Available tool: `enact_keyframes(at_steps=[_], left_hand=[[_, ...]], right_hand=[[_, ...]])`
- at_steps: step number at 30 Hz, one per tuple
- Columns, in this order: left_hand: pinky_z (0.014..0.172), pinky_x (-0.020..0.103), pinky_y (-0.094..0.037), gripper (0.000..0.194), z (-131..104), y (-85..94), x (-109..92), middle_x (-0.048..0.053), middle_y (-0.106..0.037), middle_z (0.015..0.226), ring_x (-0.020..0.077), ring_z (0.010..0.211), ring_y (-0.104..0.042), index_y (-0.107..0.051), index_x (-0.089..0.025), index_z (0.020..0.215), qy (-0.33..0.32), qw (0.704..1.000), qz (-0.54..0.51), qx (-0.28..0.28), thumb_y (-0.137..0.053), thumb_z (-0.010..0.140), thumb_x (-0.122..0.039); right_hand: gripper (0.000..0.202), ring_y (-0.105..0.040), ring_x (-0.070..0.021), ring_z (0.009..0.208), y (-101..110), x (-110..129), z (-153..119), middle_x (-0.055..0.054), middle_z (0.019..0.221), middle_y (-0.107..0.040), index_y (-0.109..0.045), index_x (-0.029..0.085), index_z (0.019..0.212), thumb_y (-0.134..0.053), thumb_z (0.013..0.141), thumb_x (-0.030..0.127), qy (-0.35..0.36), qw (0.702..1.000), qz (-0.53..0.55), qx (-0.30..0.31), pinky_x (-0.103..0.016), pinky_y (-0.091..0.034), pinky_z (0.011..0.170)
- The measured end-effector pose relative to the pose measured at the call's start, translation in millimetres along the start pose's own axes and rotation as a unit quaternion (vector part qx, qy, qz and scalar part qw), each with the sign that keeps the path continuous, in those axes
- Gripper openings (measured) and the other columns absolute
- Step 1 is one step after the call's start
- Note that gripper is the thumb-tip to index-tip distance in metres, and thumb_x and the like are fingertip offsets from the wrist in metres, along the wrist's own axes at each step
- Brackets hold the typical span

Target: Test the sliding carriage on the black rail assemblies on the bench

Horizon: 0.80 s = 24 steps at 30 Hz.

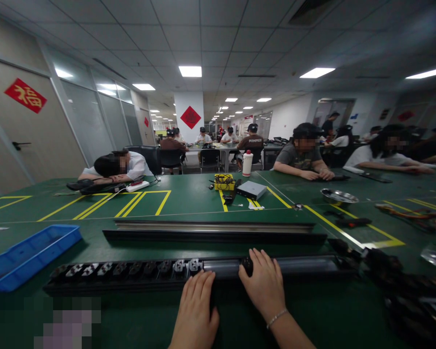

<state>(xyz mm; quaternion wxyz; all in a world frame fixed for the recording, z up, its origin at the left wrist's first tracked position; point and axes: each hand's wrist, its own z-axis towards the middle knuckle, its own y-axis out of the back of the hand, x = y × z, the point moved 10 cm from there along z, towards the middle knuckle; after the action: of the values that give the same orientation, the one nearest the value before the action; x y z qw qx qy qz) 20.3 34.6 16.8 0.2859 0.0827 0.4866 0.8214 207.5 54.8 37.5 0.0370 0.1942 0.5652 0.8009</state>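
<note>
A long black strip housing (131, 286) lies across the green table in front of me, with a row of socket modules (149, 269) in its left part. My left hand (196, 308) rests on the near edge of the housing, just below the rightmost seated module, with its fingers close together and nothing visible in them. My right hand (263, 281) is curled round a small black module (247, 264) over the bare channel (298, 264) right of the row. Beyond the housing lies a long dark rail (214, 232), parallel to it.
A blue tray (32, 254) stands at the left. Black parts (392, 271) are heaped at the right, with a metal bowl (339, 196) farther back. A silver box (252, 190), a yellow box (224, 182) and a white bottle (247, 164) stand beyond the rail. People sit across the table.
</note>
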Motion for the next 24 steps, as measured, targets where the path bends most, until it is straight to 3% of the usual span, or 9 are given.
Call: enact_keyframes(at_steps=[24], left_hand=[[0.105,0.043,-0.033,0.065,0.7,0.3,0.4,0.004,-0.052,0.130,0.0218,0.123,-0.043,-0.041,-0.022,0.131,0.009,1.000,-0.009,0.009,-0.044,0.067,-0.009]], right_hand=[[0.061,-0.031,-0.0249,0.130,-0.9,-10.9,1.6,-0.010,0.136,-0.047,-0.050,0.008,0.129,-0.035,0.080,0.041,-0.022,1.000,-0.016,0.011,-0.046,-0.011,0.109]])
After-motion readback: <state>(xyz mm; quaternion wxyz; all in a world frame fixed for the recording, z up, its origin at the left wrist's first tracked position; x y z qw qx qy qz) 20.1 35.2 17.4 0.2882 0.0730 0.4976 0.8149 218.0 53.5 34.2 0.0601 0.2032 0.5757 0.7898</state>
